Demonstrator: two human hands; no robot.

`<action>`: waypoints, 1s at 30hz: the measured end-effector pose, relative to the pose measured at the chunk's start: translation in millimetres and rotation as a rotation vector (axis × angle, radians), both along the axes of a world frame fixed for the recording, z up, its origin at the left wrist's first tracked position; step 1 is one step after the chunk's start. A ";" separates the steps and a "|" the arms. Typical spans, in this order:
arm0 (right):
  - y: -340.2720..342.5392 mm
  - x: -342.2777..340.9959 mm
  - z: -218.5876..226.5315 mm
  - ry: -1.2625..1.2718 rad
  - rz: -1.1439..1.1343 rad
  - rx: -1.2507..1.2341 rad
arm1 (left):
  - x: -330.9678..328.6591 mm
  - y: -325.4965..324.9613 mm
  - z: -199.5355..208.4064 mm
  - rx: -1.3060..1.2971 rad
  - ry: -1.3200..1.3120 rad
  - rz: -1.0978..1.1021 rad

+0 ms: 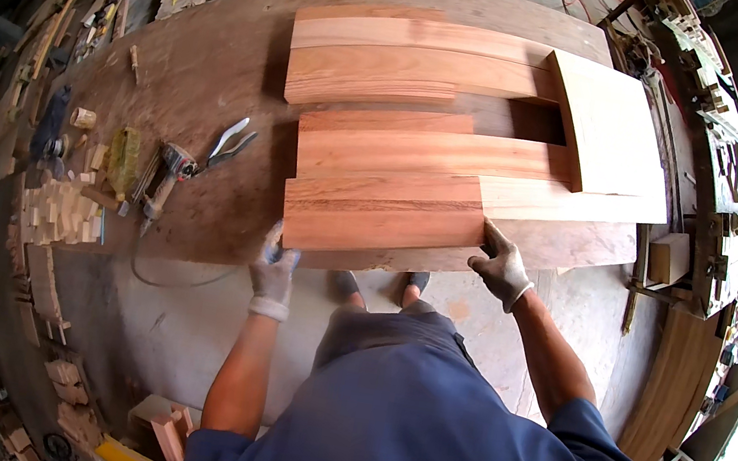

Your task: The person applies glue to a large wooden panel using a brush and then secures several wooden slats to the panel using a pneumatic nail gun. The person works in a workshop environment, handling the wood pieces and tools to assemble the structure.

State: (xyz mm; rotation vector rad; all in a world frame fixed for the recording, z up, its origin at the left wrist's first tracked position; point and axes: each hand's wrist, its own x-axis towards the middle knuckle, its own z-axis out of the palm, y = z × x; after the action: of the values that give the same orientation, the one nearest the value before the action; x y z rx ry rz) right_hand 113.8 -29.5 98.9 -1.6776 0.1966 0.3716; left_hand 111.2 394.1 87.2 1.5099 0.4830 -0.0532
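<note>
A short, reddish wooden board (pixel 381 215) lies at the near edge of the workbench, over a longer pale plank (pixel 576 205). My left hand (pixel 274 269), in a light work glove, grips its near left corner. At its right end, my gloved right hand (pixel 504 269) closes on the edge, with the fingertips partly hidden. Behind it are more wooden planks (pixel 402 144) in rows, some overlapping. A wide pale panel (pixel 609 129) rests across their right ends, and a dark gap shows beside it.
On the bench (pixel 223 53), to the left, lie a corded gun-shaped tool (pixel 170 175), a white-and-dark hand tool (pixel 230 143), a yellowish bottle (pixel 122 161) and a small cup (pixel 83 119). Small wood blocks (pixel 58 212) pile up at the bench's left end. A cluttered shelf (pixel 718 252) stands at right.
</note>
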 end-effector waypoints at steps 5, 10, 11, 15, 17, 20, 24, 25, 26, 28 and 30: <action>0.6 6.5 1.6 0.021 -0.025 -0.076 | 2.1 -0.4 -0.1 0.036 -0.011 0.001; -0.8 7.1 7.2 0.023 -0.007 -0.151 | 13.5 1.3 -7.5 -0.018 -0.040 0.005; -0.6 6.7 6.1 0.034 -0.009 -0.204 | 14.3 1.4 -8.4 -0.039 -0.041 0.004; -8.3 0.9 -11.6 0.001 0.040 -0.430 | 11.4 5.4 -31.1 -0.009 0.011 0.028; -3.4 1.0 -13.1 0.032 -0.024 -0.397 | 15.9 1.0 -29.8 -0.110 0.071 0.100; 4.8 11.0 -7.1 0.158 -0.088 -0.147 | 11.0 14.0 -60.2 -0.475 -0.020 0.157; 18.1 11.5 -15.9 0.151 -0.161 -0.241 | 14.7 5.1 -64.8 -0.328 0.133 0.184; 19.1 12.3 -23.4 0.155 -0.163 -0.339 | 14.0 2.6 -65.9 -0.273 0.114 0.164; 21.0 9.8 -30.4 0.081 -0.229 -0.276 | 13.3 0.5 -66.8 -0.218 0.094 0.145; 13.0 2.5 -35.0 0.110 -0.179 -0.323 | 9.1 -2.8 -67.8 -0.169 0.082 0.119; 8.1 -6.3 -36.5 0.132 -0.158 -0.333 | -6.4 -3.0 -65.0 -0.180 0.096 0.104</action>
State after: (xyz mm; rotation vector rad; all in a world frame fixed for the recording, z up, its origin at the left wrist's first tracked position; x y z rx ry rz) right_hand 107.5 -21.4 62.4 -1.9496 0.5086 0.3436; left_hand 104.9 391.1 22.2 1.3083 0.6170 -0.0857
